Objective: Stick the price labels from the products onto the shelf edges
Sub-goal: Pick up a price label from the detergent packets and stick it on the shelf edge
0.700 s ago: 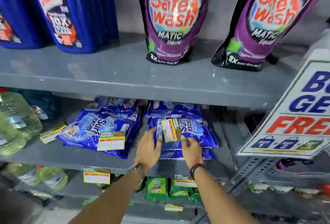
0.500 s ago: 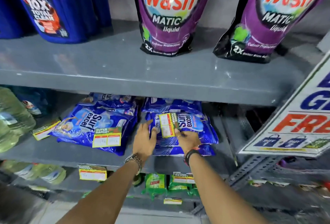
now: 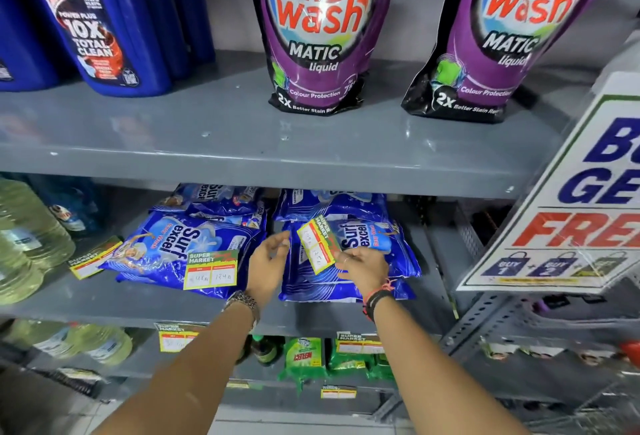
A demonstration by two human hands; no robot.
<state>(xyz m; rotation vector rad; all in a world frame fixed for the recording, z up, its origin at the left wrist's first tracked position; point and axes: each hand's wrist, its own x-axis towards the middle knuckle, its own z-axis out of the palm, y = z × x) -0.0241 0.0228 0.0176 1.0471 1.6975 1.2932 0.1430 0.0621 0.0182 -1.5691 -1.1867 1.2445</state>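
Observation:
Two stacks of blue Surf Excel packs lie on the middle shelf. A yellow-green price label [image 3: 318, 244] stands tilted on the right stack [image 3: 377, 240]; my right hand [image 3: 365, 266] pinches its lower right corner. My left hand [image 3: 268, 263] hovers open just left of that stack, fingers spread, apart from the label. Another price label [image 3: 212, 270] lies flat on the left stack [image 3: 180, 244]. A third label [image 3: 92, 257] rests loose on the shelf at the left. The middle shelf's front edge [image 3: 304, 320] is bare above my wrists.
Two purple Safe Wash pouches [image 3: 318, 29] and blue Harpic bottles [image 3: 100, 19] stand on the upper shelf [image 3: 242, 164]. Clear bottles [image 3: 24, 237] fill the left. A "Buy Get Free" sign [image 3: 575, 213] hangs at the right. Labels [image 3: 176, 337] and green packs [image 3: 304, 358] sit on lower shelves.
My left hand has come off the right pack and opened, drifting slightly left. The label has lifted and tilted in my right hand's pinch. The camera has moved closer.

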